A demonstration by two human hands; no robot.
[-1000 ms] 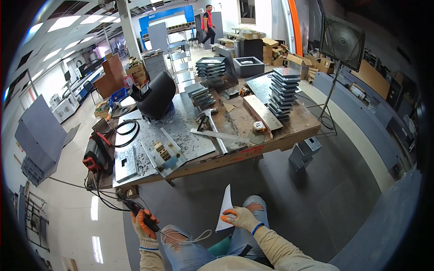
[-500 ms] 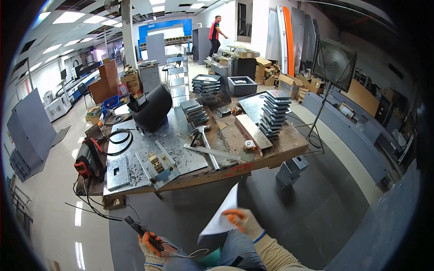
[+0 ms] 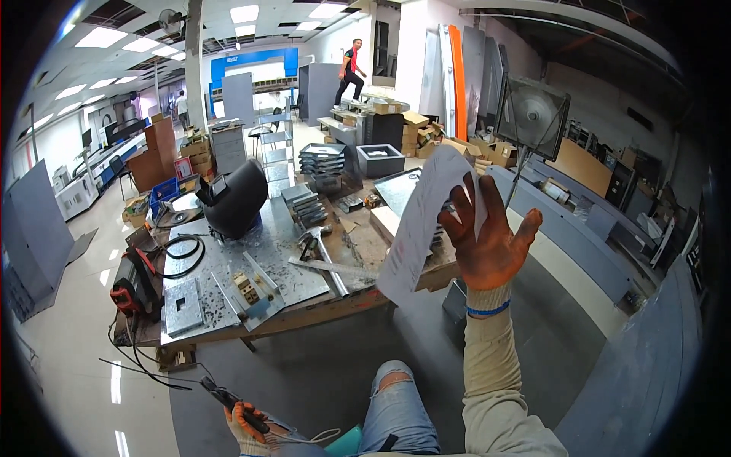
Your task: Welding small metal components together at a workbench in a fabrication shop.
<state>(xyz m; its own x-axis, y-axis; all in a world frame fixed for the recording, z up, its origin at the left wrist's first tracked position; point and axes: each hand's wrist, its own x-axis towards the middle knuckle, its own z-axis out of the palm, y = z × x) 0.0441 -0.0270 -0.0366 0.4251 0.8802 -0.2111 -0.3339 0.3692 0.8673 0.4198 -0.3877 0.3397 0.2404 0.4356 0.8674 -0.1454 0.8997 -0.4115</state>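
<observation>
Low at the left, my left hand (image 3: 247,423), in an orange-coated glove, is closed around a black welding electrode holder (image 3: 231,402) with a thin rod and a cable. My right hand (image 3: 491,242), gloved alike, is raised beyond my knee, its coated palm toward me and its fingers and thumb spread. A white sheet of paper (image 3: 421,228) stands tilted in the air against or just behind those fingers; whether they touch it is unclear. It covers part of the workbench (image 3: 350,308). On the bench are a black welding helmet (image 3: 237,199), a hammer (image 3: 326,255) and a steel ruler (image 3: 335,266).
A red and black machine (image 3: 137,282) with cables sits at the bench's left end. Stacked metal parts (image 3: 323,160) stand farther back. A large fan (image 3: 533,114) on a stand is at the right. Another person (image 3: 350,72) steps along the far materials.
My right hand has risen from near my lap up and forward, and its fingers have spread. The paper has moved up with it over the bench edge. My left hand stays low.
</observation>
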